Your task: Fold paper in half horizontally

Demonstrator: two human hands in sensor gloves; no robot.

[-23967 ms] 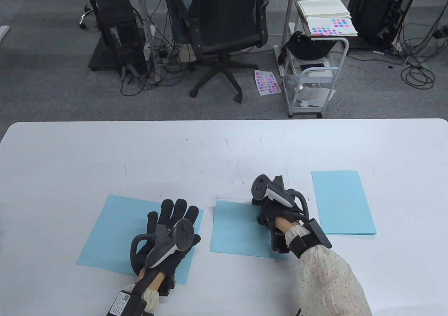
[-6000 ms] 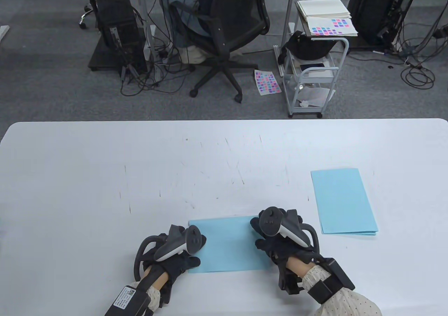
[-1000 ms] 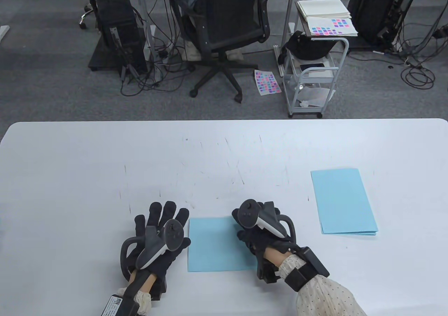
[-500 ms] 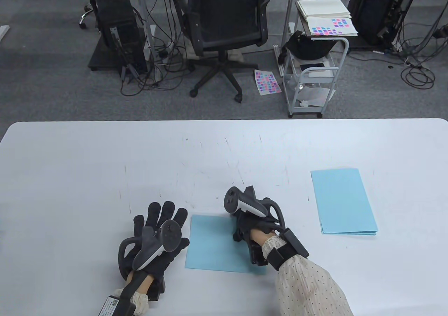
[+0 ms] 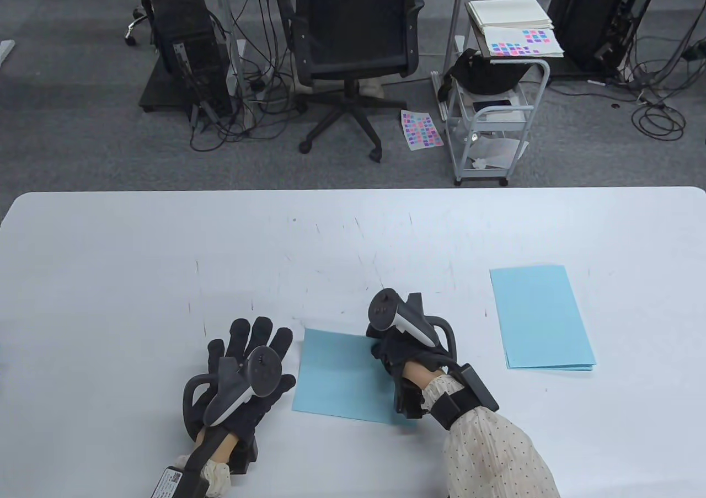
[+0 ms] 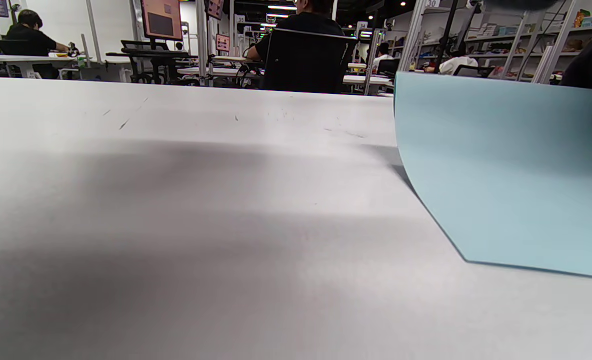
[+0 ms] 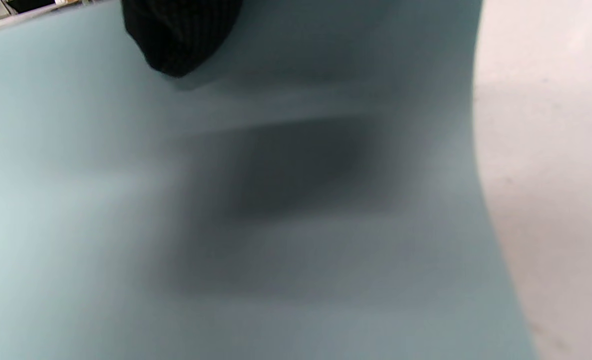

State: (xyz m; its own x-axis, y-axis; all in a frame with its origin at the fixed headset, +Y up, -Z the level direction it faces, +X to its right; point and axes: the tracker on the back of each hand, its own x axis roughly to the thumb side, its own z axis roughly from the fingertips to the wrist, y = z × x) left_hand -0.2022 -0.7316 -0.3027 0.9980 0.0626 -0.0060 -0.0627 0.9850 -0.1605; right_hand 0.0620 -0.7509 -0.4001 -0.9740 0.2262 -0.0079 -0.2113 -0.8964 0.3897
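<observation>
While the left hand (image 5: pixel 251 379) rests flat with fingers spread on the white worktop (image 5: pixel 110 277) just left of the blue paper (image 5: pixel 339 379), the right hand (image 5: pixel 405 349) grips that sheet's right side and lifts it; the left wrist view shows its far part curling up off the surface. By the look of it the fold is already made, and what is left is setting it aside, perhaps with the folded stack (image 5: pixel 543 319) at centre right. Lying low in the frame's centre, the paper is nearly square, slightly skewed, no clear long axis
</observation>
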